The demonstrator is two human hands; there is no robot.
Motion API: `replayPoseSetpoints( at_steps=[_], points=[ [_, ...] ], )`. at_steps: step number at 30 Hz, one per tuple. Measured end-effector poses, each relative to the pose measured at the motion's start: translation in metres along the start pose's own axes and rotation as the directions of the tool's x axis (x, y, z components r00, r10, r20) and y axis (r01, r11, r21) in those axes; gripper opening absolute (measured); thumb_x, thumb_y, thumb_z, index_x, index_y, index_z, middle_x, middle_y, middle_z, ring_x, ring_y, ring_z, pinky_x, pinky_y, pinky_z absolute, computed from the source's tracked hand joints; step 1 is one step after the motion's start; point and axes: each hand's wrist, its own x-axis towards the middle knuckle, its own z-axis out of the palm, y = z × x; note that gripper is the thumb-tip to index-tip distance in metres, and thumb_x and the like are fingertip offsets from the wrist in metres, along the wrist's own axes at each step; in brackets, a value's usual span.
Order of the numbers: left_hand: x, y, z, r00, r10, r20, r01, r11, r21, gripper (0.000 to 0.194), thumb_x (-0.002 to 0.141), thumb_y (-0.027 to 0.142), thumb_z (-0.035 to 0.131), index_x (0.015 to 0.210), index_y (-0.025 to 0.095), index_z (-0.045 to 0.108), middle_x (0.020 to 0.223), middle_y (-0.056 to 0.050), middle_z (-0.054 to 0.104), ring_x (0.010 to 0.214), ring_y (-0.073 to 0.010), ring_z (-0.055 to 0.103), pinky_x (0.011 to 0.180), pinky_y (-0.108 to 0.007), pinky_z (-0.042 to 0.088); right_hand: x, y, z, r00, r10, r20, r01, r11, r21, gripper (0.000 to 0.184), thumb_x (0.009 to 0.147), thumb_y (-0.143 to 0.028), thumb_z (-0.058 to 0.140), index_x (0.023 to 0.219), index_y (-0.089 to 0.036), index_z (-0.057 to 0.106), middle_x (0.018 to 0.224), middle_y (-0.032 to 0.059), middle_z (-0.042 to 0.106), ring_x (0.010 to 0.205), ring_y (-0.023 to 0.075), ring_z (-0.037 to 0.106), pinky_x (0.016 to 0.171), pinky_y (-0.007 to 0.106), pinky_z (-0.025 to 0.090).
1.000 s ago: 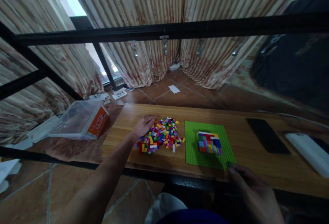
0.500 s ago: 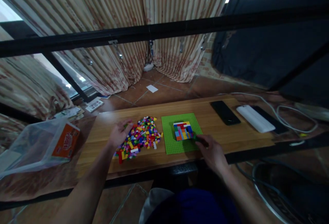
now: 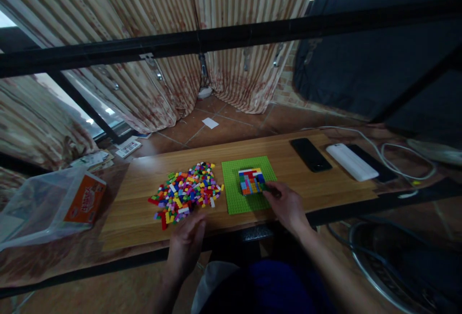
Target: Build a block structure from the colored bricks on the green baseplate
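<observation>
A square patch of toy bricks (image 3: 251, 182) in several colours stands on a green baseplate (image 3: 234, 203). At its right edge, near the lower corner, is my right hand (image 3: 288, 204), with thumb and fingers pinched together. Whatever the fingertips hold is too dark and small to make out. My left hand (image 3: 187, 237) hovers by the table's front edge, just below a loose heap of small toy bricks (image 3: 187, 191). Its fingers are curled in, and I cannot see whether anything is between them.
All this lies on a wooden board (image 3: 126, 198). To the right are a black phone (image 3: 311, 154), a white power bank-like slab (image 3: 352, 161) and a white cable (image 3: 371, 143). A clear plastic box (image 3: 39, 198) with an orange label stands left. A black rail (image 3: 231, 37) crosses behind.
My left hand has left the far left part of the brick heap and come down toward me and to the right. My right hand stays by the brick patch. The view has shifted slightly.
</observation>
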Motion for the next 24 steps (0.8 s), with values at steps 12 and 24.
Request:
replayPoseSetpoints(
  at_steps=[12, 24],
  points=[
    [-0.006, -0.015, -0.014, 0.997, -0.078, 0.012, 0.078, 0.997, 0.008, 0.025, 0.091, 0.040, 0.056, 0.099, 0.025, 0.074, 0.098, -0.004, 0.077, 0.094, -0.0212, 0.073, 0.086, -0.035, 0.060, 0.011, -0.018, 0.035, 0.988, -0.102, -0.115, 0.051, 0.924, -0.380, 0.023, 0.091, -0.034, 0.055, 0.101, -0.018, 0.068, 0.096, 0.0103, 0.072, 0.090, 0.0248, 0.063, 0.082, 0.036, 0.042],
    [-0.008, -0.014, -0.009, 0.996, -0.070, 0.054, 0.071, 0.997, -0.009, 0.024, 0.091, 0.040, 0.055, 0.098, 0.026, 0.074, 0.098, -0.004, 0.077, 0.091, -0.0206, 0.073, 0.082, -0.033, 0.061, 0.009, -0.004, 0.043, 0.966, -0.173, -0.192, 0.094, 0.927, -0.364, 0.024, 0.092, -0.034, 0.054, 0.098, -0.017, 0.070, 0.089, 0.0093, 0.070, 0.088, 0.0232, 0.061, 0.082, 0.035, 0.038]
  ],
)
